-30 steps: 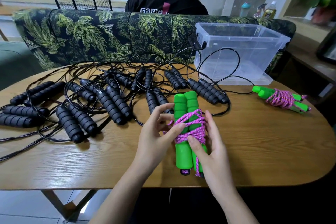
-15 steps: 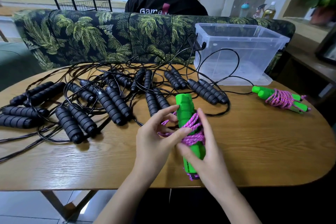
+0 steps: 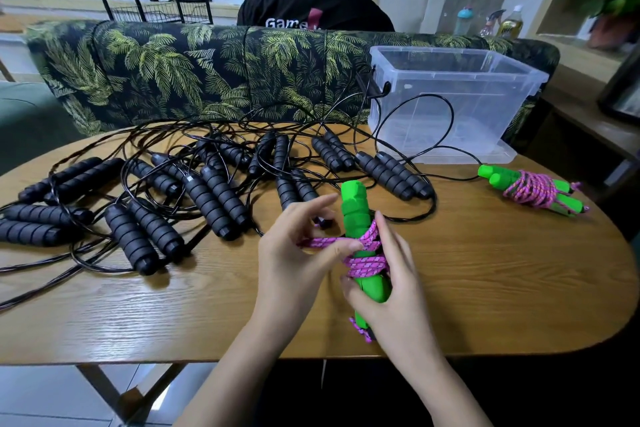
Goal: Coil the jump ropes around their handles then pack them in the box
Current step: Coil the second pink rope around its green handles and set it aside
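Observation:
My right hand [image 3: 388, 291] grips a pair of green foam handles [image 3: 355, 210] held together above the wooden table [image 3: 502, 284]. Pink-purple rope [image 3: 365, 262] is wound around their middle. My left hand [image 3: 301, 253] pinches a loose stretch of that rope just left of the handles. A second green jump rope [image 3: 533, 189], coiled in pink cord, lies at the table's right side. The clear plastic box [image 3: 450, 97] stands at the back right, with nothing visible inside. Several black jump ropes [image 3: 214, 198] with foam handles lie tangled across the table's left and middle.
A palm-print sofa back [image 3: 207, 69] runs behind the table, with a person in a black shirt [image 3: 311, 3] seated beyond it. A black cord loops up against the box's front. Bottles stand on a ledge at the back right.
The green handles have turned on edge and tilted more upright in my right hand. My left hand has drawn a strand of pink rope out to the left.

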A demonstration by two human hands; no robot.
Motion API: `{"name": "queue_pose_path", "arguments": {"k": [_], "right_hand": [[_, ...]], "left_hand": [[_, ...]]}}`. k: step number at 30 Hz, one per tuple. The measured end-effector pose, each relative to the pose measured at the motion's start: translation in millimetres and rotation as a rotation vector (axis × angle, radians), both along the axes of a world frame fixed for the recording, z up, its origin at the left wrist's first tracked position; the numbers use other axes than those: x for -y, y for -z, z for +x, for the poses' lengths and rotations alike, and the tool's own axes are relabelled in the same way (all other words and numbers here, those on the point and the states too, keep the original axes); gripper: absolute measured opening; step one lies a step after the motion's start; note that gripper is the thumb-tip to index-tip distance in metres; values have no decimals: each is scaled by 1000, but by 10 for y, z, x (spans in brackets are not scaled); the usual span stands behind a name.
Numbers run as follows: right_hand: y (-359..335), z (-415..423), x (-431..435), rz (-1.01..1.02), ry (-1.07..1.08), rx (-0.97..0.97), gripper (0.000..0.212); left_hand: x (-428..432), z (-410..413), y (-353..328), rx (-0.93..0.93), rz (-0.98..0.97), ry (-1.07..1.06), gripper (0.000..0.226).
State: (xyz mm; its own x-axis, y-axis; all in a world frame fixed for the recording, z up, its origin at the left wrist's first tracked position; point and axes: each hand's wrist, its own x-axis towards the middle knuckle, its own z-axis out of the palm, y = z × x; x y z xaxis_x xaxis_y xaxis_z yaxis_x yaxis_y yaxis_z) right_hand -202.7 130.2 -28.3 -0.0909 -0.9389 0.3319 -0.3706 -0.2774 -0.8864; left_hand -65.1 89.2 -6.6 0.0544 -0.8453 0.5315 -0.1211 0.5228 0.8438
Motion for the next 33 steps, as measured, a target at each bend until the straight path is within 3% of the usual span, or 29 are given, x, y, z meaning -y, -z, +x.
{"name": "queue_pose_path", "arguments": {"k": [4,11,14,19,25,27,31,33], "right_hand": [[-76,13,-35,58,-84,127,86],[-66,-10,-89,109,-222,321,80],[-40,-8,-85,102,-241,313,78],[-27,32,-37,-114,-81,44,71],[-97,-74,-32,42,-189,455,56],[-91,-52,-33,63,-189,424,54],[-45,-27,9,-41,-48,170,60],[-75,-44,16,11,-98,311,58]], "left_hand": [[2,-6,-33,-95,149,14,65],[0,-25,-78,-148,454,251,76],[-23,-46,-92,-177,456,254,62],[-2,-85,-16,-175,437,119,70],[46,37,20,-128,418,122,55],[54,37,36,-122,425,116,56],[66,-13,46,-139,380,52,52],[76,-5,40,-123,354,64,49]]}}
